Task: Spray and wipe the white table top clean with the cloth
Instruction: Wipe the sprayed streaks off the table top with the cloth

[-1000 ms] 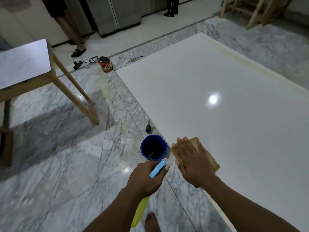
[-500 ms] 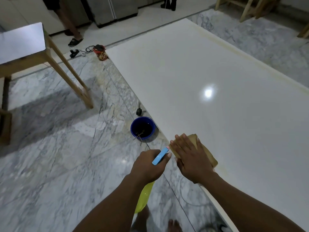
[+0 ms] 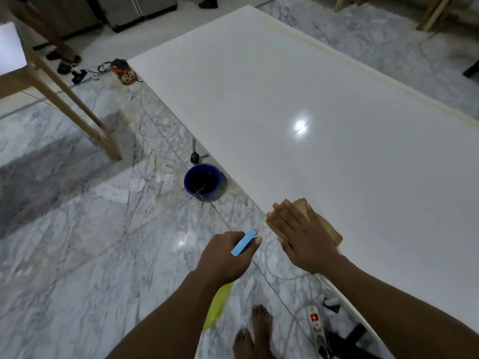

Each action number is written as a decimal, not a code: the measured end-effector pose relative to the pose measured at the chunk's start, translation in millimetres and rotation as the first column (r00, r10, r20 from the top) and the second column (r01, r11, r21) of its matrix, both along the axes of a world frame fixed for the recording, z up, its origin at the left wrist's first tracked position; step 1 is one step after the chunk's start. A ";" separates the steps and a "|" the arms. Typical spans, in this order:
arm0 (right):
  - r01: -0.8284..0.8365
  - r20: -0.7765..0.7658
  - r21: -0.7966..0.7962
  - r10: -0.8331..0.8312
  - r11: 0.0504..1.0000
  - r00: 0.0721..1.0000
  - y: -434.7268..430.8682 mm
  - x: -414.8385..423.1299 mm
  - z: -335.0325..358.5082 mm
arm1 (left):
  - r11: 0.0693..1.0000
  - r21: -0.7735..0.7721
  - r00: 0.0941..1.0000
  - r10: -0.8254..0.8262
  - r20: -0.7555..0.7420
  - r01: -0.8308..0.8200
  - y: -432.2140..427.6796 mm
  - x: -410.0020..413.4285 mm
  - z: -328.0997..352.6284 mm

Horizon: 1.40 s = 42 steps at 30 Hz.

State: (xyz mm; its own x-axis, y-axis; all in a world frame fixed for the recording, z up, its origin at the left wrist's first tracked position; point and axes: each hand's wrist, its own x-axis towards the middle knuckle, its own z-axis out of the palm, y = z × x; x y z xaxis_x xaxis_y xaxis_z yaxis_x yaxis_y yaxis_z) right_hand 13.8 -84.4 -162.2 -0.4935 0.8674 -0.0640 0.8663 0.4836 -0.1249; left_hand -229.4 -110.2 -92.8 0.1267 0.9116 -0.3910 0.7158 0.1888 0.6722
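Note:
A large glossy white table top (image 3: 324,120) fills the right of the head view. A tan cloth (image 3: 324,226) lies at its near left edge, and my right hand (image 3: 300,234) presses flat on it with straight fingers. My left hand (image 3: 228,257) hangs over the floor left of the table edge and grips a spray bottle: the blue nozzle head (image 3: 245,242) sticks out above the fist, the yellow-green body (image 3: 217,304) hangs below the wrist.
A blue bucket (image 3: 202,181) stands on the marble floor beside the table edge, by a caster wheel (image 3: 195,158). A power strip (image 3: 316,325) and cables lie by my bare feet (image 3: 255,332). A wooden table (image 3: 64,99) stands at left; a person's legs (image 3: 49,35) beyond it.
The view has moved back along the table: the bucket now sits farther from my hands. Both hands keep their grip and pose; my feet and the power strip have come into view.

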 end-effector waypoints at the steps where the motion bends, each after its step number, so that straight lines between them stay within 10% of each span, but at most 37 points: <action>1: 0.003 -0.002 0.004 -0.003 1.000 1.000 -8.7 5.0 -0.3 | 1.000 -0.006 1.000 0.001 0.010 -0.001 -8.5 -0.5 -1.6; 10: 0.108 -0.263 0.020 -0.099 0.994 0.960 -86.6 32.1 -7.6 | 0.997 -0.073 0.996 0.043 0.078 -0.037 -61.3 -0.7 -15.6; 11: 0.230 -0.445 -0.069 -0.237 0.971 0.864 -90.0 30.3 3.7 | 0.997 -0.064 0.995 0.050 0.087 -0.045 -63.3 1.8 -13.9; 13: 0.477 -0.684 -0.436 -0.626 0.763 0.375 -85.0 24.3 45.2 | 0.997 -0.051 0.992 0.060 0.107 -0.055 -64.4 8.5 -10.6; 16: 0.069 -0.381 -0.915 -0.794 0.398 -0.474 -64.5 39.2 99.2 | 0.998 -0.036 0.991 0.063 0.120 -0.059 -62.4 24.7 -3.8; 19: -0.368 -0.088 -0.848 -0.785 0.383 -0.614 -65.7 62.6 111.0 | 1.000 0.019 0.995 -0.007 0.096 0.006 -64.3 48.3 5.8; 28: -0.238 -0.215 -0.930 -0.940 0.280 -0.266 -60.8 61.8 122.7 | 0.979 0.130 0.987 -0.153 -0.051 0.158 -73.5 91.0 28.8; 33: 0.315 -0.556 -0.680 -0.745 0.663 0.369 14.5 57.8 116.5 | 0.983 0.179 0.999 -0.038 0.032 0.032 -81.5 84.3 20.4; 37: 0.212 -0.183 -0.239 -0.258 0.948 0.949 57.6 37.2 48.6 | 0.983 0.177 0.997 0.033 0.074 -0.046 -92.7 70.3 5.1; 42: 0.212 0.004 -0.163 -0.214 0.964 0.977 51.8 18.1 -0.1 | 0.988 0.139 0.994 0.046 0.102 -0.060 -97.8 53.2 -9.3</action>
